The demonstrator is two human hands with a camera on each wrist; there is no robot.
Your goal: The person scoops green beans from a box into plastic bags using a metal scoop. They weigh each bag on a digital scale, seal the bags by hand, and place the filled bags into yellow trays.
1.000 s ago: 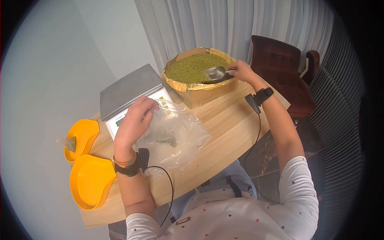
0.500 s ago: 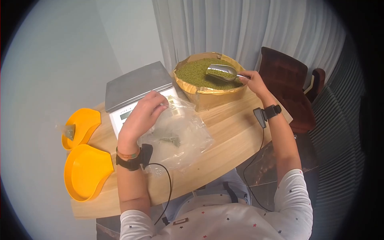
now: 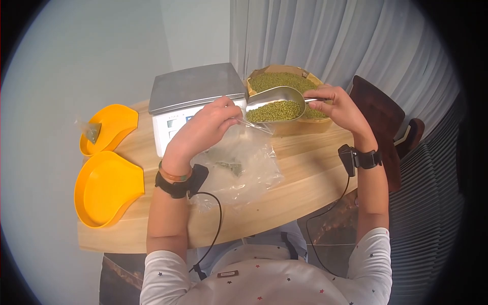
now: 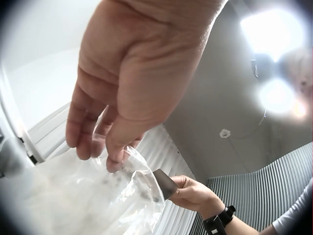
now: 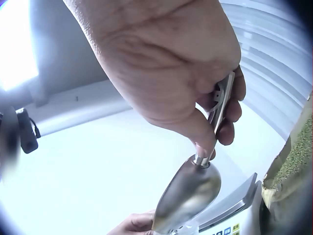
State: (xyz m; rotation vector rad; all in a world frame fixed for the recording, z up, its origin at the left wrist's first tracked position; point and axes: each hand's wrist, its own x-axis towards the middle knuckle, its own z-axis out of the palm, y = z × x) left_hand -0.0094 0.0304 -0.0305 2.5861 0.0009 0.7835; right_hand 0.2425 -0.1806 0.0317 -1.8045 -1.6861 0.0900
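My right hand grips the handle of a metal scoop holding green beans. The scoop's front edge is at the mouth of a clear plastic bag, close to my left hand. In the left wrist view, the thumb and fingers of my left hand pinch the rim of the bag, which hangs down over the table. The right wrist view has my right hand round the handle, with the shiny underside of the scoop showing.
Behind the scoop stands a paper-lined box of green beans. A scale sits to its left. Two yellow trays lie at the table's left, the farther one with a small filled bag. A dark red chair stands right.
My right hand has lifted the scoop, loaded with beans, out of the box and brought it left to the bag. The view has turned; my left hand keeps its pinch on the bag.
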